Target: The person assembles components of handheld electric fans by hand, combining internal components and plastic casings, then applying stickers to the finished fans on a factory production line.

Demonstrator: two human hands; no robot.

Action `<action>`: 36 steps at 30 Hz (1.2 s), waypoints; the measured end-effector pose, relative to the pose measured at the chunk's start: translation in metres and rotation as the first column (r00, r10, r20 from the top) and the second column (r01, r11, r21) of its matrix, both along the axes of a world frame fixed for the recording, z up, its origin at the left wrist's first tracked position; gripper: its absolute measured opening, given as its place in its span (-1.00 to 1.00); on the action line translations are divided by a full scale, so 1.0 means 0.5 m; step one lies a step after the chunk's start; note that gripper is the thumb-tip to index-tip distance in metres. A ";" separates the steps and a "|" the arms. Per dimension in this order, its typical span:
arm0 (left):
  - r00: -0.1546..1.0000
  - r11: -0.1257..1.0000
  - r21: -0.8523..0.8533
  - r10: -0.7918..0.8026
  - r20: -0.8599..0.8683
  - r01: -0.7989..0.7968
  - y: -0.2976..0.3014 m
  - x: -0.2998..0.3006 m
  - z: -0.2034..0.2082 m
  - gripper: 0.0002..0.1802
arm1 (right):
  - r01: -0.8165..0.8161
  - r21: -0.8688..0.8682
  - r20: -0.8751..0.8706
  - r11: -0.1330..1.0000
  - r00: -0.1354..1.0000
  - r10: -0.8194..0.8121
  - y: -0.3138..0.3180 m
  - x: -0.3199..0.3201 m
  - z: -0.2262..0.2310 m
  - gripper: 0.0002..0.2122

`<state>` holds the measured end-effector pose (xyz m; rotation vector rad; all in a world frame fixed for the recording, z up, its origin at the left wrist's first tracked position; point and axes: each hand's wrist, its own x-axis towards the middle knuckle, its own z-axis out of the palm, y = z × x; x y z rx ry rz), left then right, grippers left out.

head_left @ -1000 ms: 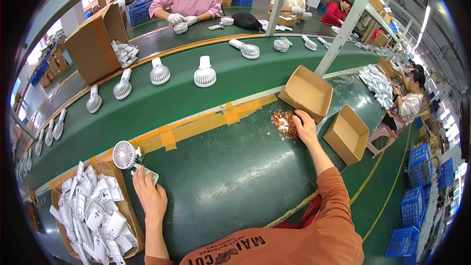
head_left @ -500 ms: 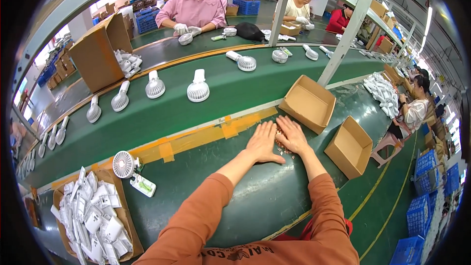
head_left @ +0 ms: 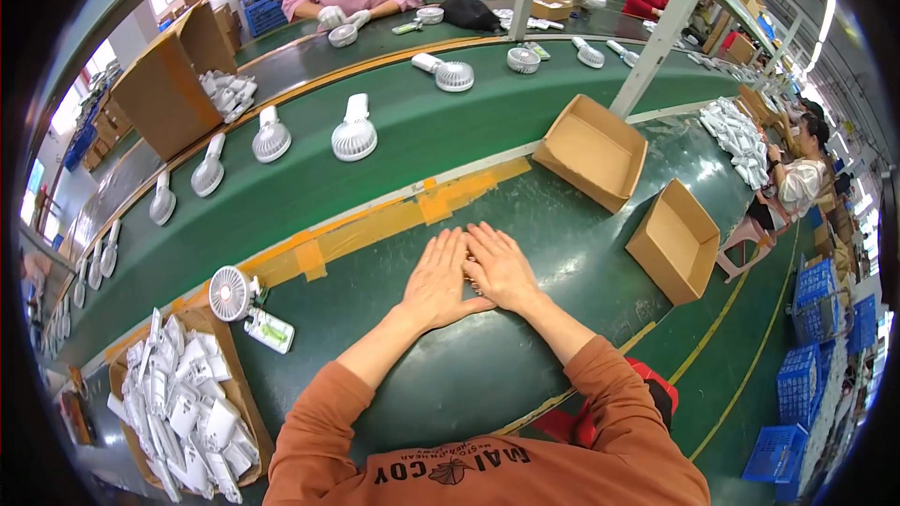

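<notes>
My left hand lies flat on the dark green worktable, its fingers stretched out and pointing away from me. My right hand is flat beside it, and the fingertips of both hands come close together. Between the palms shows a little of a heap of small copper-coloured pieces, mostly hidden by my hands. Neither hand grips anything. To the left lie a white handheld fan head and a white handle part with green inside, apart from my hands.
A carton of white plastic parts stands at near left. Two open cardboard boxes stand on the right. Beyond the taped edge, a green conveyor carries white fans. Co-workers sit across and at right.
Both hands have slid left and slightly toward me across the table, with the copper-coloured pieces gathered between them. The view has shifted; fans on the conveyor appear farther left.
</notes>
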<state>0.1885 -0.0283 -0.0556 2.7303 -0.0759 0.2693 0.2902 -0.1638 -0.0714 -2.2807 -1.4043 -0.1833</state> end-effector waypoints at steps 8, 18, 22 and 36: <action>0.966 0.967 0.027 0.254 -0.054 -0.253 0.096 -0.280 0.012 0.17 | -0.326 0.080 -0.076 0.942 0.940 0.332 0.161 -0.217 -0.006 -0.54; 0.907 0.914 -0.130 0.400 0.129 -0.385 0.152 -0.452 0.023 0.03 | -0.480 0.295 0.007 0.826 0.866 0.500 0.243 -0.232 0.044 -0.60; 0.851 0.875 0.061 0.449 0.271 -0.481 0.176 -0.461 0.041 -0.34 | -0.132 0.329 0.476 0.935 0.879 -0.043 0.153 0.009 0.086 -0.59; 0.678 0.639 0.236 0.718 0.157 -0.732 0.190 -0.522 0.036 -0.56 | 0.307 -0.015 0.215 0.952 0.931 -0.296 -0.060 0.177 0.083 -0.83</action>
